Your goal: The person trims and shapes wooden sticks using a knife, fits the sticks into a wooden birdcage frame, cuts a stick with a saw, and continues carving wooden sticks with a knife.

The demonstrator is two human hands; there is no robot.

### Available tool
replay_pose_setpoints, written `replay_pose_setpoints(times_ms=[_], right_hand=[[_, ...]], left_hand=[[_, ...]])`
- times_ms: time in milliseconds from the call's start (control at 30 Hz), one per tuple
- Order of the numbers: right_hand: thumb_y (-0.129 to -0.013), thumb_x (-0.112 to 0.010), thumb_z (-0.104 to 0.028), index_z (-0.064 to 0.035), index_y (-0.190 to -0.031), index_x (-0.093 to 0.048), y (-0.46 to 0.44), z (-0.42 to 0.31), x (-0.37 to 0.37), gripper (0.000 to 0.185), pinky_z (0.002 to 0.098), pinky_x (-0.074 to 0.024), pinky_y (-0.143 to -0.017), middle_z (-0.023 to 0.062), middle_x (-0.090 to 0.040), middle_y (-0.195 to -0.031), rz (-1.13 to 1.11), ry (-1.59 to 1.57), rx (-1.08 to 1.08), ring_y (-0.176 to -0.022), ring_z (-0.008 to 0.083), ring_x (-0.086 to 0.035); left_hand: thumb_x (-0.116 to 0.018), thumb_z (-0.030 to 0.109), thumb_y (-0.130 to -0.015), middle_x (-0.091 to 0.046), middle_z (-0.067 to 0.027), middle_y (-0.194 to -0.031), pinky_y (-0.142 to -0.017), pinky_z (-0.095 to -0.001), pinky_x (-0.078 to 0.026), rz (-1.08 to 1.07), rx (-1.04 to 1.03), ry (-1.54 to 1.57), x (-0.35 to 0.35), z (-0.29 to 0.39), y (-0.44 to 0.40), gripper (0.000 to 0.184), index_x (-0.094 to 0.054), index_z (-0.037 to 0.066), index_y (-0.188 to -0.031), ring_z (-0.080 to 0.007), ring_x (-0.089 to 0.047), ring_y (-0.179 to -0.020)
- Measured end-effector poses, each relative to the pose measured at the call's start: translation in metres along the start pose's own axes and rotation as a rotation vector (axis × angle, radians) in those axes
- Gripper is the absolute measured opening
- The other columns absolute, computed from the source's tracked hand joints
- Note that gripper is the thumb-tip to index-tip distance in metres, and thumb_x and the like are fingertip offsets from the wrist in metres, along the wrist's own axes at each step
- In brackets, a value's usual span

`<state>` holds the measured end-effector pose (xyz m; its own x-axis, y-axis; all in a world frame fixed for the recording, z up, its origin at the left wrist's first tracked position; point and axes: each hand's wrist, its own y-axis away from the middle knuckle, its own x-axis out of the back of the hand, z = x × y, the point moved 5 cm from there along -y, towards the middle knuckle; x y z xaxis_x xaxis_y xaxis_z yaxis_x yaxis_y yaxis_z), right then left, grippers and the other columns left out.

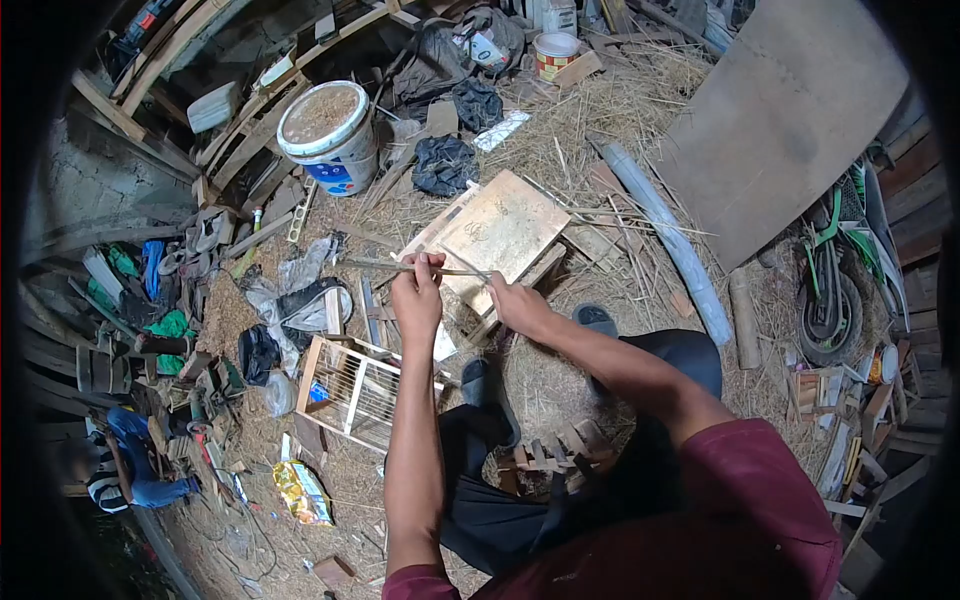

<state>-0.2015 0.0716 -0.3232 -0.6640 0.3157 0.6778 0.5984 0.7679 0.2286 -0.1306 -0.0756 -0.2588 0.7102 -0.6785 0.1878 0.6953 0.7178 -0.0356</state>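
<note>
My left hand (418, 290) pinches a thin stick (375, 265) that runs roughly level across the front of a low wooden work block (505, 225). At the block's near edge, my right hand (515, 303) is closed around something I cannot make out, close to the stick's right end. Both hands are over the near left side of the block. A wooden cage with thin bars (350, 392) stands on the floor left of my left forearm.
A white bucket (330, 140) stands behind on the left. A large board (785, 120) leans at the right near a wheel (830, 315). A grey log (670, 240) lies beyond the block. Another person (140, 460) sits at the far left.
</note>
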Motion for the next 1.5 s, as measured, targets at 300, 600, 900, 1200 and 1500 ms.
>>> replay_pose_setpoints(times_ms=[300,600,900,1200,1500], right_hand=[[-0.093,-0.038,-0.012,0.0044,-0.105,-0.043,-0.006,0.011,-0.007,0.021,0.0531,-0.0517,-0.067,0.0279,-0.064,-0.075,0.028,0.072,0.023,-0.076,0.045,-0.065],[-0.099,-0.033,-0.017,0.0062,-0.106,-0.041,-0.01,0.0,-0.013,0.026,0.0543,-0.05,-0.063,0.0282,-0.061,-0.067,0.033,0.046,0.074,-0.067,0.0473,-0.062],[-0.093,-0.039,-0.012,0.006,-0.112,-0.045,-0.005,-0.003,0.0,0.027,0.0538,-0.0512,-0.075,0.0314,-0.064,-0.09,-0.005,0.102,-0.043,-0.087,0.0459,-0.064],[-0.094,-0.039,-0.015,0.0072,-0.115,-0.043,0.001,0.01,-0.001,0.031,0.0548,-0.0487,-0.079,0.0342,-0.062,-0.092,-0.041,0.038,-0.124,-0.091,0.0482,-0.062],[-0.089,-0.045,-0.011,0.0055,-0.107,-0.043,-0.002,0.019,-0.02,0.024,0.0556,-0.05,-0.074,0.0315,-0.064,-0.08,0.047,0.079,-0.014,-0.081,0.0466,-0.065]], left_hand=[[-0.042,0.017,-0.102,-0.07,-0.0108,-0.091,-0.067,-0.0258,-0.052,0.038,0.022,0.046,0.006,-0.005,0.002,0.028,-0.06,-0.003,-0.092,-0.0117,-0.064,-0.079],[-0.044,0.016,-0.101,-0.07,-0.011,-0.085,-0.06,-0.0271,-0.05,0.111,0.009,-0.016,0.008,-0.004,-0.002,0.029,-0.061,-0.003,-0.087,-0.0112,-0.061,-0.068],[-0.046,0.017,-0.099,-0.068,-0.0141,-0.076,-0.063,-0.0326,-0.048,0.127,-0.071,-0.167,-0.007,0.017,0.005,0.032,-0.067,-0.004,-0.088,-0.0183,-0.063,-0.067],[-0.047,0.018,-0.098,-0.068,-0.0171,-0.076,-0.061,-0.0363,-0.046,0.193,-0.113,-0.254,-0.007,0.029,0.006,0.033,-0.068,-0.005,-0.086,-0.0207,-0.062,-0.063],[-0.046,0.017,-0.099,-0.069,-0.0124,-0.076,-0.056,-0.0283,-0.046,0.239,-0.012,-0.081,0.0,0.009,0.008,0.032,-0.062,-0.006,-0.085,-0.0116,-0.057,-0.06]])
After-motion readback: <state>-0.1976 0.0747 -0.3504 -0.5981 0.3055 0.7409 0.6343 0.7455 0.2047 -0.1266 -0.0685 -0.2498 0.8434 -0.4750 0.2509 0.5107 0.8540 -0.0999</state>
